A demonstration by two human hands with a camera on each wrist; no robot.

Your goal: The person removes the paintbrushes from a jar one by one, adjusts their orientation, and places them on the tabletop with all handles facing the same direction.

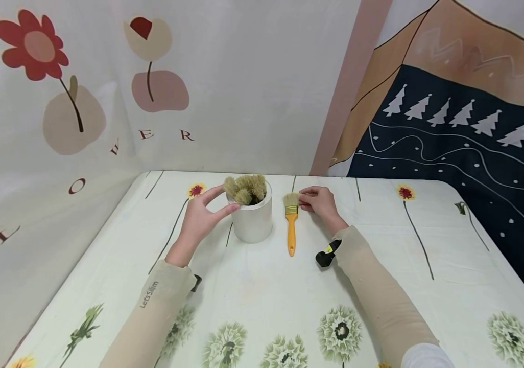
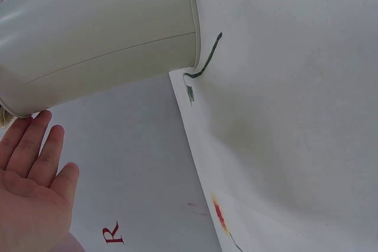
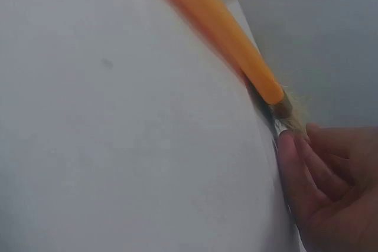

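Observation:
A white cylindrical pot [image 1: 254,224] stands upright on the table, with a tuft of dry greenish-brown plant [image 1: 249,188] showing above its rim. My left hand [image 1: 200,214] touches the pot's left side at the rim, thumb in front and forefinger behind. In the left wrist view, the outstretched fingers [image 2: 44,149] have their tips right at the rim. To the right of the pot lies a paintbrush [image 1: 291,225] with an orange handle, bristles pointing away from me. My right hand [image 1: 320,202] pinches the bristles' right edge between thumb and fingers, as the right wrist view also shows.
The table [image 1: 253,286] wears a white cloth printed with flowers. Behind it hangs a printed curtain [image 1: 253,92], close to the table's far edge. A dark cloth with white trees [image 1: 461,143] hangs at the right. Black wrist gear [image 1: 326,256] sits by the right cuff.

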